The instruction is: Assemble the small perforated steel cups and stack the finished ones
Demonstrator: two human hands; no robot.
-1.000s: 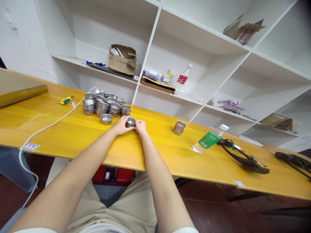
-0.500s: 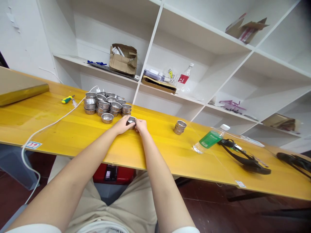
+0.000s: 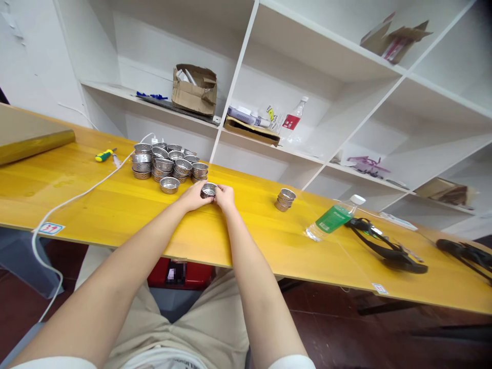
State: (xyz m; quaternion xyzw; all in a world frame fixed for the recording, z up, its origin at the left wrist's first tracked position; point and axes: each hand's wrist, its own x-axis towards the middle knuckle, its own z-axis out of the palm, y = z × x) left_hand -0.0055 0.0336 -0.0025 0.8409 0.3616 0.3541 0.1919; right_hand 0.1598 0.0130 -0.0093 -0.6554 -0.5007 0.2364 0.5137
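A small round metal strainer cup [image 3: 208, 190] with a perforated bottom stands between my two hands on the yellow table. My left hand [image 3: 195, 197] curls round its left and near side. From the right, my right hand [image 3: 224, 197] grips its rim with thumb and fingers. One like cup [image 3: 169, 185] sits alone to the left of my hands. Behind it, several more cups [image 3: 163, 165] are stacked in close piles. Well to the right stands a short stack of cups [image 3: 285, 199]. Whether another cup sits beneath the held one is hard to make out.
A green-labelled bottle [image 3: 333, 219] leans at the right, beside black straps [image 3: 384, 251]. A white cable [image 3: 84, 193] crosses the table's left side near a yellow-green screwdriver [image 3: 104, 155]. White shelving [image 3: 246, 61] with a cardboard box [image 3: 195, 91] rises along the back edge.
The held cup's inside and perforated bottom now show more openly between my hands. My hands have barely shifted, and the view has moved slightly.
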